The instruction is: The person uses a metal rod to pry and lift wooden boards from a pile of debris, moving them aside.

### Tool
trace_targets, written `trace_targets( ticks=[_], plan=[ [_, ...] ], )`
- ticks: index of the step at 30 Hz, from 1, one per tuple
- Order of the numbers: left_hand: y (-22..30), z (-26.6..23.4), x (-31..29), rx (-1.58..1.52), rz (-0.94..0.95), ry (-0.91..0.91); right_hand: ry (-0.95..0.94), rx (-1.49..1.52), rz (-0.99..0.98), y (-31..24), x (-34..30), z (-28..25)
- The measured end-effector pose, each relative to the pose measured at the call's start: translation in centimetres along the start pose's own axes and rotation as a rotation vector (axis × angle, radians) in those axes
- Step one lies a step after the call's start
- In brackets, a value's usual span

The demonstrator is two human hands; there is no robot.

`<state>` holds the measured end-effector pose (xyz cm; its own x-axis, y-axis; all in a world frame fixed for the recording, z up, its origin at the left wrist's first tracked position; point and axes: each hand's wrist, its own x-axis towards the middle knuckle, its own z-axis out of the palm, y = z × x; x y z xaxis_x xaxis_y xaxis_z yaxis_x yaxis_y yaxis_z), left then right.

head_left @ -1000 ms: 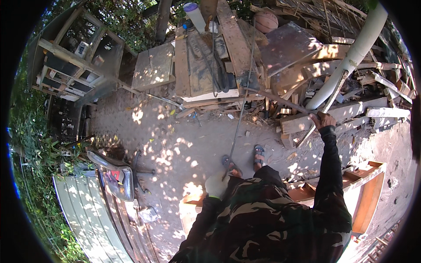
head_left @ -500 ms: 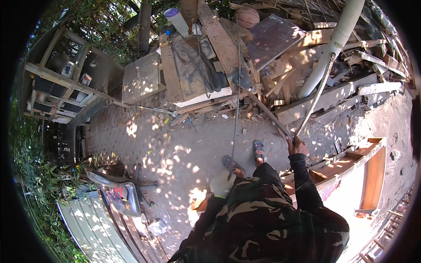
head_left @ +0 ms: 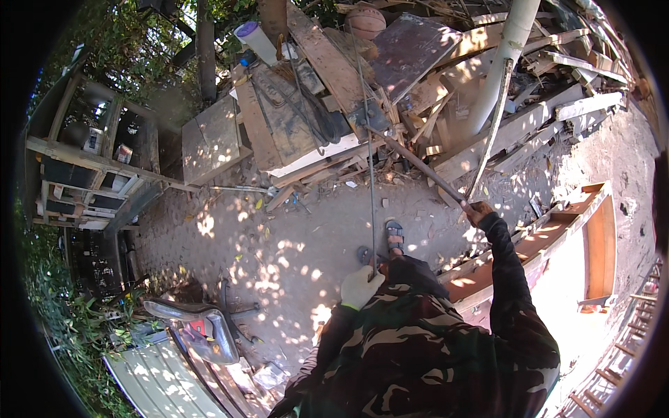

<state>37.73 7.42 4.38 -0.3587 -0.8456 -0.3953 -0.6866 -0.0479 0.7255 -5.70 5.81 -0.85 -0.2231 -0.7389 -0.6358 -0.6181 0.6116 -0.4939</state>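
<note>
My left hand (head_left: 360, 287), in a pale glove, is closed around the lower end of a long thin metal rod (head_left: 371, 188). The rod runs away from me, up over the pile of old boards. My bare right hand (head_left: 479, 212) grips the near end of a long-handled tool (head_left: 425, 167) with a brown shaft. That shaft slants far and left to a dark, blocky end that overlaps the rod in view, beside a plank (head_left: 334, 70). It looks like a hammer's head, but I cannot tell for sure, nor whether it touches the rod.
Scrap wood (head_left: 523, 146), a thick pale pipe (head_left: 498, 83) and a basketball (head_left: 365, 23) lie beyond. An open wooden frame (head_left: 599, 237) is at my right. A wooden rack (head_left: 90, 164) stands far left, with a worn seat (head_left: 223, 338) and corrugated sheet (head_left: 164, 376) near left.
My view has shifted slightly right. My right hand has moved right and away with the tool's shaft. The gloved hand has come a little forward, still on the rod.
</note>
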Motion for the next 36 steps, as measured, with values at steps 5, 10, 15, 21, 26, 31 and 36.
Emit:
trace_targets(
  ticks=[5, 10, 15, 21, 26, 31, 36],
  plan=[
    [-1.8, -1.1, -0.3, 0.032, 0.060, -0.130, 0.509, -0.308, 0.077, -2.2, -1.4, 4.5],
    [-3.1, -0.6, 0.5, -0.604, -0.142, -0.495, 0.578, -0.385, 0.149, -4.2, -2.7, 4.8],
    [-4.2, 0.3, 0.7, -0.946, -0.293, -0.684, 0.681, -0.430, 0.208, -5.2, -3.6, 5.7],
    [-3.7, -0.5, 1.0, -0.949, -0.308, -0.751, 0.758, -0.393, 0.205, -4.9, -3.7, 6.7],
    [-3.9, -1.0, 1.1, -0.888, -0.257, -0.760, 0.769, -0.402, 0.230, -5.5, -4.3, 7.2],
    [-5.2, -1.1, 1.2, -0.934, -0.269, -0.781, 0.791, -0.388, 0.281, -7.2, -5.4, 8.3],
    [-5.2, -1.9, 1.3, -0.889, -0.265, -0.791, 0.825, -0.415, 0.329, -7.3, -5.6, 10.5]
  ],
)
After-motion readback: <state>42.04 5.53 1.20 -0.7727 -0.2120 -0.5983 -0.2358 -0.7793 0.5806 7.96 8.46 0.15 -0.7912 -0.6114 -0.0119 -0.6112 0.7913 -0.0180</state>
